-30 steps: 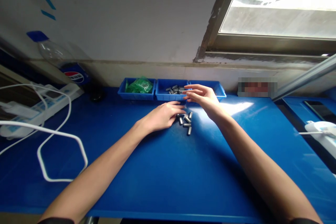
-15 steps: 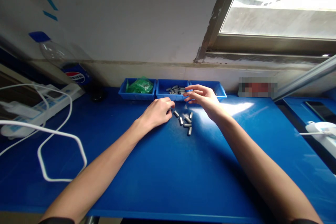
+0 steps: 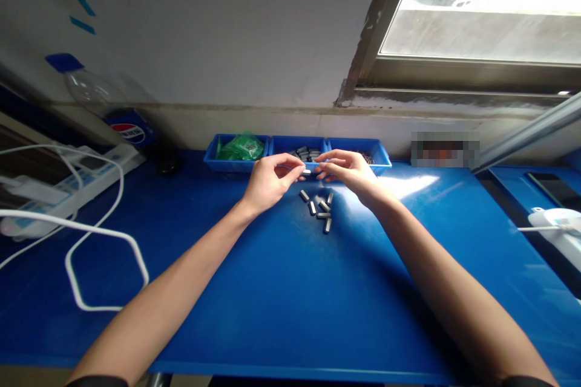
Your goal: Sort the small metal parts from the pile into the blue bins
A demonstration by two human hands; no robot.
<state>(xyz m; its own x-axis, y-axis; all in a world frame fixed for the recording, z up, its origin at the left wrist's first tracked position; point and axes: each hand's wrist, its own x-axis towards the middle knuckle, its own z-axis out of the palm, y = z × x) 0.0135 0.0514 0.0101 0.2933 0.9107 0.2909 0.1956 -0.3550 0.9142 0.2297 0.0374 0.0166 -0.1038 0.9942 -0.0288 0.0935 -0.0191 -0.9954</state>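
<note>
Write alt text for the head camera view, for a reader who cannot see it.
Two bare hands meet above a blue table: the left hand pinches a small grey metal piece toward the right hand. More grey pieces lie loose below, with three blue bins against the wall behind.

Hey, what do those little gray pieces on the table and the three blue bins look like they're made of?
Gray pieces: probably metal; dull silver-gray with pale glints, though too small to be sure. Blue bins: likely molded plastic; uniform color, thin smooth walls, soft sheen. The left hand pinches one piece facing the right hand.
</note>
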